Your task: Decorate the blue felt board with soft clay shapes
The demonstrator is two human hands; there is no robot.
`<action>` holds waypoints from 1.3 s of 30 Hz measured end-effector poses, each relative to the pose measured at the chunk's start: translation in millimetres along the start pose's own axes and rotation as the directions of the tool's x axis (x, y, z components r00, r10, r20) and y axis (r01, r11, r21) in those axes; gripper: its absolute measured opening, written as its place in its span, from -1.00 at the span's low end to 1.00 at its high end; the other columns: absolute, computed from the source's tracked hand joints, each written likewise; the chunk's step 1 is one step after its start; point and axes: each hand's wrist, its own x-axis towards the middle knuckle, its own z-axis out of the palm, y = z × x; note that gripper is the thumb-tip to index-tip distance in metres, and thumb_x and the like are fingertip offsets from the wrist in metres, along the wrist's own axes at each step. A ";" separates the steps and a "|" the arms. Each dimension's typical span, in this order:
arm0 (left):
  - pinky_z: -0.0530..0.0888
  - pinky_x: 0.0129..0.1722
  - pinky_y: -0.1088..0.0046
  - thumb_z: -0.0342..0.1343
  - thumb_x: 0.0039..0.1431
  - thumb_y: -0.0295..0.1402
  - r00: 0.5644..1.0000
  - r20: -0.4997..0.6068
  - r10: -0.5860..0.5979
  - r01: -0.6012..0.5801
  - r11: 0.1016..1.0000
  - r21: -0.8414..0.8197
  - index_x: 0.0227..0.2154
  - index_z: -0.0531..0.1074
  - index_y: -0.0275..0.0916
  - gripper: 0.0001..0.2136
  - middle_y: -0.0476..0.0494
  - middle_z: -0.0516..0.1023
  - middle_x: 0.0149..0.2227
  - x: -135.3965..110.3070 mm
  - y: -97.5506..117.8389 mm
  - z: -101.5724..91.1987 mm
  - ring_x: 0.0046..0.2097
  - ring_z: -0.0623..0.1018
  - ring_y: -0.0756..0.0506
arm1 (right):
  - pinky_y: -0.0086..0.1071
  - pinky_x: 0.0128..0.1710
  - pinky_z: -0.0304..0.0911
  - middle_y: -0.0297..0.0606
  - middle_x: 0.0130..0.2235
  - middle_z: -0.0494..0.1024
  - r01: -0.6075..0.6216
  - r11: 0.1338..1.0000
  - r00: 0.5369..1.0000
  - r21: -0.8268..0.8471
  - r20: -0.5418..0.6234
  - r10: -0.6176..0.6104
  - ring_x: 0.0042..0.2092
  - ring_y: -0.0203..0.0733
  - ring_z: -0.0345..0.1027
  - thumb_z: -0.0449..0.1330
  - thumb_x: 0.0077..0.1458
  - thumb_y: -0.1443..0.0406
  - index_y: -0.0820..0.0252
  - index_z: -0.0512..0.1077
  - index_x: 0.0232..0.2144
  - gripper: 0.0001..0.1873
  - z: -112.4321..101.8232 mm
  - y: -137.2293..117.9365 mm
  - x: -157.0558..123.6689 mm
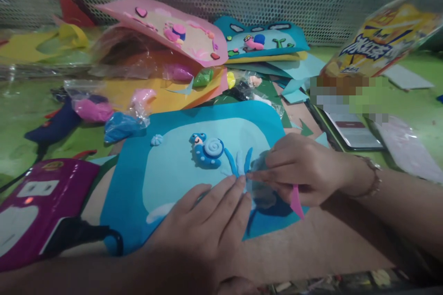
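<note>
A blue paper sheet [128,179] with a pale blue inner panel lies before me. On it sits a blue clay snail [208,150] with a spiral shell. Right of the snail, blue and pale clay strands [248,161] fan upward. My left hand [214,214] rests on the sheet, fingers stretched out, its fingertips at the base of the strands. Opposite it, my right hand [306,166] touches the same base with an extended index finger. Its other fingers are curled round a pink pointed tool [296,203], whose tip sticks out below; the rest is hidden.
Bags of blue clay [121,126] and pink clay [94,109] lie behind the sheet. A purple power strip [69,179] with a black plug is at left. Finished pink [197,41] and blue [287,46] snail pictures lean behind. At right are a phone [356,131] and a snack bag [374,46].
</note>
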 end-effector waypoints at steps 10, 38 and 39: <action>0.20 0.04 0.24 -0.20 0.31 -0.04 1.000 -0.012 -0.001 0.001 1.000 -0.007 0.10 0.31 -0.25 -0.52 -0.10 0.34 0.16 0.7 -1.6 0.6 0.20 0.26 -0.19 | -0.36 -0.54 -0.02 -0.34 -0.56 0.34 -0.074 0.996 0.991 0.053 -0.105 0.079 -0.53 -0.30 0.17 -0.05 0.26 0.29 0.19 0.38 -0.34 -0.77 1.5 -2.2 1.6; 0.26 0.10 0.43 -0.11 0.31 -0.15 0.999 -0.018 0.033 -0.035 0.995 -0.097 -0.06 0.46 -0.25 -0.63 -0.03 0.50 0.01 11.7 11.3 -4.6 0.07 0.37 -0.06 | -0.44 -0.39 0.17 -0.30 -0.49 0.32 -0.393 0.840 0.898 0.373 -0.038 0.437 -0.40 -0.32 0.21 -0.24 0.34 0.17 0.19 0.23 -0.53 -0.53 0.2 -25.9 19.5; 0.25 0.11 0.43 -0.11 0.31 -0.15 0.999 -0.024 0.037 -0.039 0.995 -0.094 -0.05 0.46 -0.25 -0.63 -0.03 0.50 0.01 11.6 11.2 -4.8 0.07 0.37 -0.05 | -0.44 -0.37 0.17 -0.29 -0.48 0.32 -0.381 0.851 0.907 0.362 -0.030 0.420 -0.39 -0.31 0.21 -0.25 0.34 0.17 0.19 0.23 -0.53 -0.53 -0.3 -25.9 19.4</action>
